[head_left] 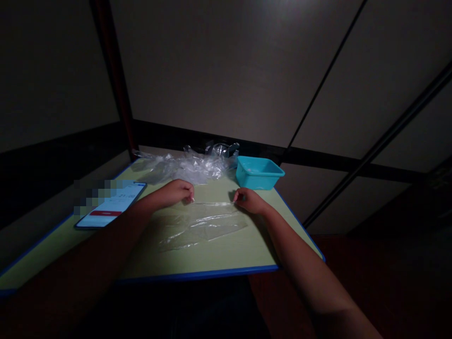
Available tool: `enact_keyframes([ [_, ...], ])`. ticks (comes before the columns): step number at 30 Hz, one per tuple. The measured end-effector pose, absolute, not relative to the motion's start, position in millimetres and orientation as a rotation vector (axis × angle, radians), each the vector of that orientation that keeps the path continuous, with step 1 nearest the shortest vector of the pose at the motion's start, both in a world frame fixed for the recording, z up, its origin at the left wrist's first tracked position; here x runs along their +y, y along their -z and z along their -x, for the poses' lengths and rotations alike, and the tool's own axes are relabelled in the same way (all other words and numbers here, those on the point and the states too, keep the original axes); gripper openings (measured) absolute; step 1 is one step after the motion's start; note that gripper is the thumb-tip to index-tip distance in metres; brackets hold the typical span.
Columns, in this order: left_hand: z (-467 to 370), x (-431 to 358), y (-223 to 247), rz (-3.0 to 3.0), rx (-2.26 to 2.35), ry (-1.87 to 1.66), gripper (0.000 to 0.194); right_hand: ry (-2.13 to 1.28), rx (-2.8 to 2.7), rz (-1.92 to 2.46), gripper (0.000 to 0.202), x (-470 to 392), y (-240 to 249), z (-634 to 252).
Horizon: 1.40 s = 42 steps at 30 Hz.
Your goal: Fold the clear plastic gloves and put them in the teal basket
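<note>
One clear plastic bag [212, 222] lies crosswise on the bench [243, 252], its far edge pinched by left hand [181, 191] and right hand [249, 200], equally near.

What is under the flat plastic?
The table shows through the plastic. Its bright creases hide thin strips of the table, so what lies directly beneath those can't be seen.
</note>
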<state>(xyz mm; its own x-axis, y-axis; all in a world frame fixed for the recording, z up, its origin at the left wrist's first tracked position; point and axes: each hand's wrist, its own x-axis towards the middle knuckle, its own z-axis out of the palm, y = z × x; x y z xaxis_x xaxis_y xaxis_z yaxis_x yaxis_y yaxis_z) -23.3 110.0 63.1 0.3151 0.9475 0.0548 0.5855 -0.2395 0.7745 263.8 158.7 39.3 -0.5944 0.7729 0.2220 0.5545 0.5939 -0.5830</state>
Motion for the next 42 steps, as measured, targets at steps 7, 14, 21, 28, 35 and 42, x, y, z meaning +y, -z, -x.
enact_keyframes([
  [7,23.9,109.8,-60.8,-1.890,1.162,-0.595,0.014,-0.583,-2.422,1.037,0.021,158.1,-41.9,-263.1],
  [14,23.0,104.7,-63.1,-1.840,1.014,-0.584,0.022,-0.605,-2.495,1.027,0.026,156.2,-44.6,-262.8],
  [21,19.8,111.1,-54.0,-1.937,1.381,-0.904,0.022,-0.667,-2.457,1.049,0.023,153.8,-45.7,-262.8],
  [28,16.6,114.4,-46.3,-2.090,1.446,-0.964,0.028,-0.630,-2.307,1.101,0.023,152.6,-37.8,-262.9],
  [35,21.1,116.6,-41.7,-2.136,1.620,-0.904,0.034,-0.590,-2.386,1.172,0.015,156.0,-36.7,-262.0],
  [42,26.0,121.0,-37.7,-2.089,1.652,-0.767,0.032,-0.616,-2.376,1.104,0.004,157.0,-37.1,-262.7],
])
